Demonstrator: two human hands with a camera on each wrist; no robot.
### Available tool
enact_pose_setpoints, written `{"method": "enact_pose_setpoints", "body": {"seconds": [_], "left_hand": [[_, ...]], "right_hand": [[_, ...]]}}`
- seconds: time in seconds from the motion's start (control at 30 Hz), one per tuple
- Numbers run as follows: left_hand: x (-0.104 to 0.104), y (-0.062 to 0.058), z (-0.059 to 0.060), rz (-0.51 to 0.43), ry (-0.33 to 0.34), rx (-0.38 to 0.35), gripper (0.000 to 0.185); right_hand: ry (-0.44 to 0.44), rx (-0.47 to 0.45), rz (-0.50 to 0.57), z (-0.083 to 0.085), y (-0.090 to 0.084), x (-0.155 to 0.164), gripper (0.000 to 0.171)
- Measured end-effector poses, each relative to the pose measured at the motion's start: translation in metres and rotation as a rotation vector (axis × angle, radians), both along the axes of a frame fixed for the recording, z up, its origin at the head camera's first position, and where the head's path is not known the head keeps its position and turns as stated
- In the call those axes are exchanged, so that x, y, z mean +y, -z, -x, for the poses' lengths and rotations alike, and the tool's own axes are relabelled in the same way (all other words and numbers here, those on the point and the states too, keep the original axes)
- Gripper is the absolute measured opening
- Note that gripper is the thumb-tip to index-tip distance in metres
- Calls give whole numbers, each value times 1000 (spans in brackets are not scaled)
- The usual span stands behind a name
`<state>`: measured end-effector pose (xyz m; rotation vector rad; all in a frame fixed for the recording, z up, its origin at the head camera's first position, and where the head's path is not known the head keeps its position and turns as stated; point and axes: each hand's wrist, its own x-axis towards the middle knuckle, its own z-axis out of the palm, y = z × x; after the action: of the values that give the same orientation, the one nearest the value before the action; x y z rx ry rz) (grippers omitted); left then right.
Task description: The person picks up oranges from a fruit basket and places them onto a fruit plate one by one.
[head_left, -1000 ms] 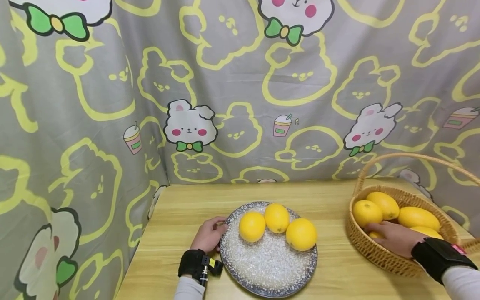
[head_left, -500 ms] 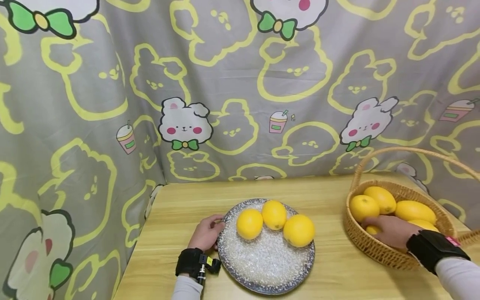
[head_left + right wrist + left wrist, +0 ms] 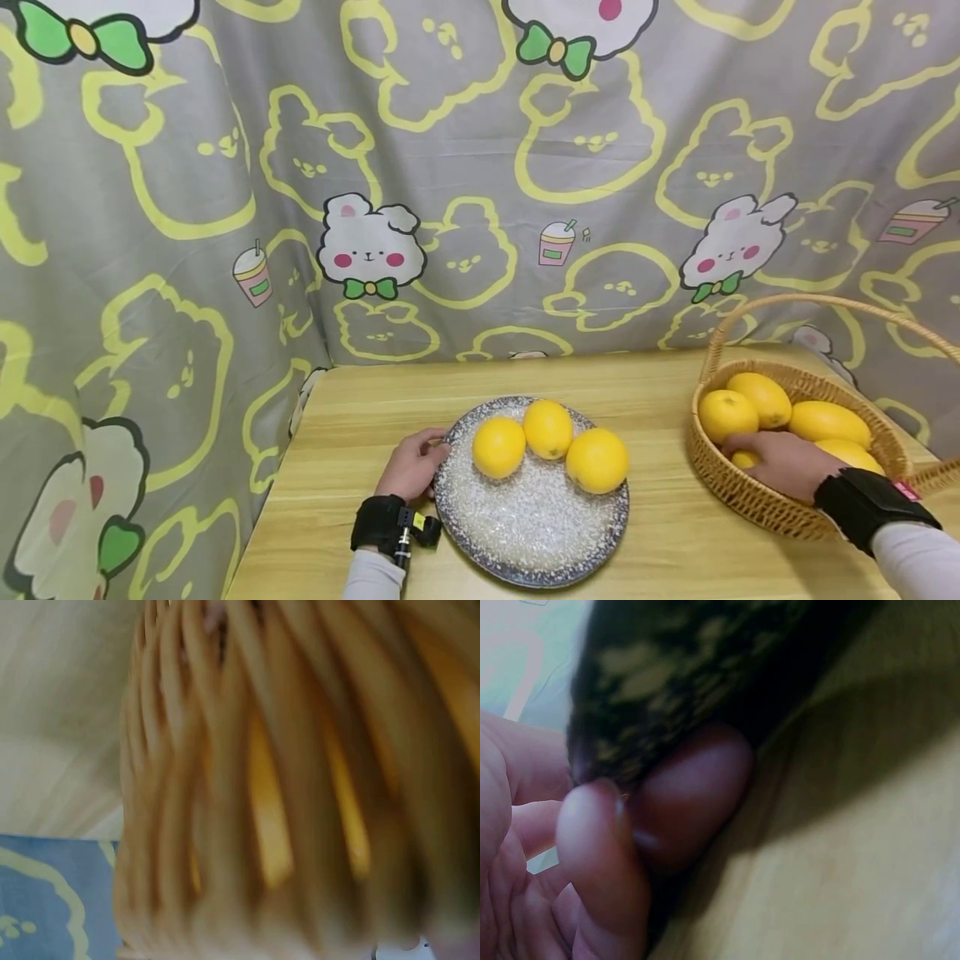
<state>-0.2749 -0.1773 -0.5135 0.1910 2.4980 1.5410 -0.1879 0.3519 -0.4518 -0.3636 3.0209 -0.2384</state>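
A speckled blue-grey plate (image 3: 525,533) sits on the wooden table and carries three round yellow fruits (image 3: 498,447). My left hand (image 3: 414,465) pinches the plate's left rim. The left wrist view shows the thumb (image 3: 600,855) above and a finger (image 3: 694,795) below the dark plate (image 3: 690,667) edge. At the right, my right hand (image 3: 780,462) reaches into a wicker basket (image 3: 757,504) and curls over a small yellow fruit (image 3: 742,459) among several others. The right wrist view shows only blurred wicker basket (image 3: 285,787) wall.
A cartoon-print grey curtain (image 3: 480,183) hangs close behind and to the left of the table (image 3: 652,392). The basket's tall hoop handle (image 3: 817,302) arches over the fruit. Bare wood lies between plate and basket.
The view has shifted down and left slightly. Both hands stay where they were, left on the plate rim and right inside the basket.
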Motion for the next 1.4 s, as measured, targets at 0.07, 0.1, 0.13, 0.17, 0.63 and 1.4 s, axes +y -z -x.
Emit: {"method": "enact_pose_setpoints", "body": {"seconds": [0.07, 0.1, 0.13, 0.17, 0.63, 1.4], "left_hand": [[0, 0, 0, -2, -1, 0, 36], [0, -1, 0, -2, -3, 1, 36], [0, -1, 0, -2, -3, 1, 36], [0, -1, 0, -2, -5, 0, 36], [0, 0, 0, -5, 2, 0, 37], [0, 0, -1, -28, 16, 9, 37]], "right_hand": [[21, 10, 10, 0, 1, 0, 7], [28, 17, 13, 0, 2, -1, 7], [35, 25, 14, 0, 3, -1, 6], [42, 35, 14, 0, 3, -1, 6], [32, 112, 24, -5, 8, -6, 7], [-91, 67, 24, -12, 1, 0, 9]]}}
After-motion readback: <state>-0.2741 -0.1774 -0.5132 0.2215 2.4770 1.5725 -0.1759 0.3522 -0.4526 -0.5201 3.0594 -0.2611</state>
